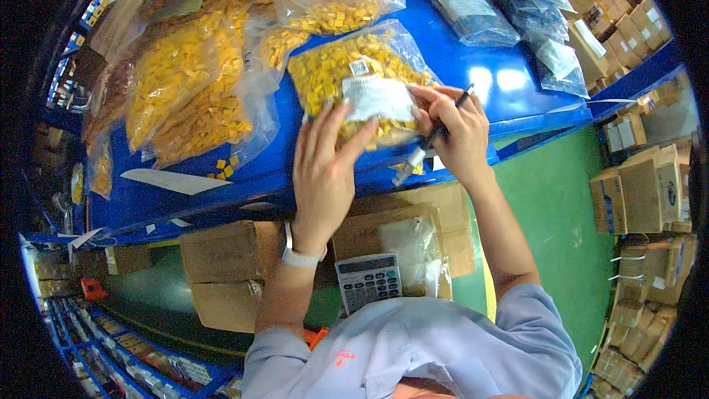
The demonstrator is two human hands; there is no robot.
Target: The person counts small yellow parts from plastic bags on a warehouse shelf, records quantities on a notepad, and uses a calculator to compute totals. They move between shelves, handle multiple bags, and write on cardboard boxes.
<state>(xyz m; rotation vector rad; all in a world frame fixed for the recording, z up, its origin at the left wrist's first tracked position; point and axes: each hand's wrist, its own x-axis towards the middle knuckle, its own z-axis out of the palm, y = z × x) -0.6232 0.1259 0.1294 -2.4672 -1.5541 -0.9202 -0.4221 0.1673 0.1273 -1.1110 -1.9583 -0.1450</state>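
A clear plastic bag of small yellow pieces (pixel 321 72) lies on the blue table (pixel 498 97), with a white label (pixel 376 98) on its upper face. My left hand (pixel 327 169) rests with spread fingers on the bag's near left part, at the label's edge. My right hand (pixel 457 127) is at the label's right edge, fingers curled around a dark pen (pixel 440 132). Below the pen's lower end is a small clear-and-yellow packet, partly hidden. Larger bags of yellow pieces (pixel 188 88) lie to the left, and another bag (pixel 343 11) lies behind.
Bags of dark contents (pixel 471 16) lie at the back right. Several loose yellow pieces (pixel 223 169) and a paper slip (pixel 174 180) are near the table's front edge. Below are cardboard boxes (pixel 221 255) and a calculator (pixel 370 280). More cartons (pixel 637 194) stand at right.
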